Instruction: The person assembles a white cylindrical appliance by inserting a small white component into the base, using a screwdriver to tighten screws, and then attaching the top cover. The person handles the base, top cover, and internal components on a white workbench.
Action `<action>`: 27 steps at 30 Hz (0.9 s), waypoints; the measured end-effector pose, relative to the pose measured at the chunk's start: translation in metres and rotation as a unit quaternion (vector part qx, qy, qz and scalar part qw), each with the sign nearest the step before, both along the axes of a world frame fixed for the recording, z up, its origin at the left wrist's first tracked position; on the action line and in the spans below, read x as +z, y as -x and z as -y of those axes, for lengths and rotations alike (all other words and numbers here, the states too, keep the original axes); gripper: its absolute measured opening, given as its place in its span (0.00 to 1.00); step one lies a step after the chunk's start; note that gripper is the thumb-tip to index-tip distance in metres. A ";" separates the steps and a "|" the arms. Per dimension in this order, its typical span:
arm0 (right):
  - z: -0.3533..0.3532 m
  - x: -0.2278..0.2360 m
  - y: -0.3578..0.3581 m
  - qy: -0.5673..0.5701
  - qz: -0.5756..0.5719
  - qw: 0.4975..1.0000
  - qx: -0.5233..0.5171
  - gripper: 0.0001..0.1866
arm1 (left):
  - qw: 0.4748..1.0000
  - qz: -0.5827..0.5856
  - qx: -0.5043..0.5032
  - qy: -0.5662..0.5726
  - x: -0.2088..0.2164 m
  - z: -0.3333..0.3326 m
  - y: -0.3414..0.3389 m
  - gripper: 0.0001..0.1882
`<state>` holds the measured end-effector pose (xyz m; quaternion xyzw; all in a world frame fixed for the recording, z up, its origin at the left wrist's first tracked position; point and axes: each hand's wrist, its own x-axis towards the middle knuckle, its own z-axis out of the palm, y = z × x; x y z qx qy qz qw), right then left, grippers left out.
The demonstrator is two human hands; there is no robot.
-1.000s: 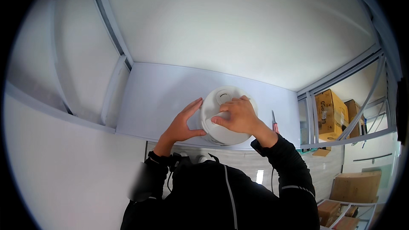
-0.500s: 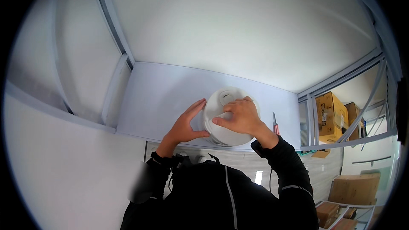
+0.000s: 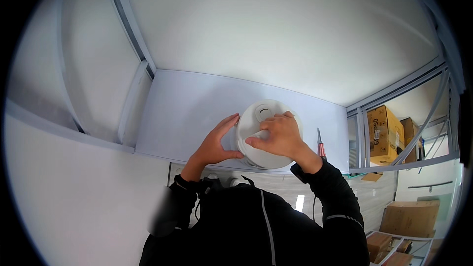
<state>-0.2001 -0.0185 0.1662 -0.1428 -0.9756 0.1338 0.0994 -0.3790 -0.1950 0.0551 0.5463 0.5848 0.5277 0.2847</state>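
Noted white round vessel (image 3: 262, 157), viewed from above. Stands upright on pale tabletop (image 3: 187, 111), right of middle, close to near edge. Presents a broad, smooth circular top, partly hidden across centre and right. Shows oval panel (image 3: 265, 112) toward far side, with small dark curved mark.

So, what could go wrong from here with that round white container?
The round white container stands close to the front edge of the table, so a pull that way might tip it over. The left hand, spread open at its side, may not steady it well if the right hand on top twists. The red-handled pointed tool lies near the right sleeve, which could brush it.
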 end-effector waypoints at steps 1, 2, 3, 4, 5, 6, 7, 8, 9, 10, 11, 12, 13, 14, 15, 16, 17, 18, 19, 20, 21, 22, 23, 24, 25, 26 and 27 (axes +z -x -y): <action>0.000 0.000 0.000 -0.004 0.000 1.000 0.000 0.26 | 1.000 0.000 0.000 -0.002 0.000 0.000 0.000 0.63; 0.001 0.000 0.000 -0.009 0.004 1.000 0.001 0.26 | 1.000 0.001 -0.001 -0.005 0.000 0.000 0.001 0.62; 0.002 0.001 0.001 -0.013 0.007 1.000 0.002 0.26 | 1.000 -0.001 -0.003 -0.006 0.000 0.000 0.001 0.62; 0.003 0.001 0.001 -0.018 0.011 1.000 0.002 0.26 | 1.000 -0.004 -0.004 -0.007 0.000 0.000 0.002 0.62; 0.003 0.000 0.001 -0.020 0.014 1.000 0.003 0.27 | 1.000 -0.006 -0.006 -0.008 0.000 -0.001 0.002 0.62; 0.002 -0.003 0.001 -0.022 0.018 1.000 0.004 0.28 | 1.000 -0.002 -0.006 -0.010 0.000 -0.001 0.002 0.62; 0.002 -0.005 0.001 -0.025 0.021 0.999 0.005 0.30 | 1.000 0.001 -0.007 -0.012 0.000 0.000 0.002 0.62; 0.001 -0.005 0.001 -0.025 0.021 0.999 0.006 0.30 | 1.000 0.005 -0.007 -0.014 -0.001 0.000 0.001 0.62; 0.001 -0.005 0.001 -0.025 0.020 0.999 0.007 0.30 | 1.000 0.005 -0.006 -0.011 -0.001 0.000 0.001 0.63; 0.001 -0.004 0.001 -0.025 0.019 0.999 0.008 0.30 | 1.000 0.005 -0.005 -0.009 -0.002 0.000 0.001 0.63; 0.001 -0.004 0.000 -0.026 0.021 0.999 0.009 0.29 | 1.000 0.005 -0.005 -0.007 -0.002 0.000 0.001 0.64; 0.001 -0.003 0.000 -0.027 0.023 0.999 0.010 0.28 | 1.000 0.005 -0.004 -0.008 -0.002 -0.001 0.001 0.63; 0.001 -0.002 0.000 -0.028 0.025 0.999 0.012 0.27 | 1.000 0.005 -0.003 -0.008 -0.002 0.000 0.001 0.63; 0.001 -0.002 -0.001 -0.023 0.024 0.999 0.013 0.26 | 1.000 0.005 -0.003 -0.009 -0.002 0.000 0.001 0.63; 0.000 -0.002 -0.001 -0.018 0.023 0.999 0.015 0.26 | 1.000 0.003 0.000 -0.009 -0.002 0.000 0.001 0.62; 0.000 -0.002 -0.001 -0.012 0.022 1.000 0.017 0.26 | 1.000 0.000 0.002 -0.009 -0.003 0.000 0.001 0.62; -0.002 -0.004 -0.001 -0.004 0.014 1.000 0.020 0.26 | 1.000 -0.002 0.004 -0.009 -0.003 0.000 0.001 0.61; -0.004 -0.007 -0.002 0.004 0.007 1.000 0.024 0.25 | 1.000 0.000 0.005 -0.012 -0.004 0.000 0.001 0.61; -0.005 -0.009 -0.002 0.013 -0.001 1.000 0.027 0.25 | 1.000 0.001 0.007 -0.015 -0.005 0.000 0.001 0.61; -0.005 -0.008 -0.002 0.022 0.006 0.999 0.026 0.24 | 1.000 0.002 0.009 -0.018 -0.006 0.000 0.000 0.61; -0.005 -0.005 -0.001 0.030 0.013 0.999 0.025 0.24 | 1.000 0.003 0.010 -0.022 -0.007 0.000 0.000 0.61; -0.005 -0.004 -0.001 0.039 0.021 0.999 0.024 0.24 | 1.000 0.004 0.011 -0.026 -0.008 0.000 -0.001 0.61; -0.006 -0.004 -0.001 0.047 0.014 0.999 0.023 0.23 | 0.999 0.004 0.011 -0.031 -0.010 0.000 0.000 0.61; -0.007 -0.006 -0.002 0.054 0.008 0.998 0.023 0.23 | 0.999 0.004 0.010 -0.036 -0.012 0.000 -0.001 0.61; -0.008 -0.006 -0.002 0.062 0.002 0.998 0.023 0.23 | 0.999 0.005 0.010 -0.041 -0.014 -0.001 -0.001 0.61; -0.007 -0.006 -0.002 0.057 0.007 0.998 0.020 0.23 | 0.999 0.006 0.010 -0.045 -0.013 -0.001 -0.003 0.61; -0.007 -0.005 -0.002 0.053 0.011 0.998 0.018 0.23 | 0.999 0.008 0.013 -0.042 -0.012 -0.001 -0.003 0.61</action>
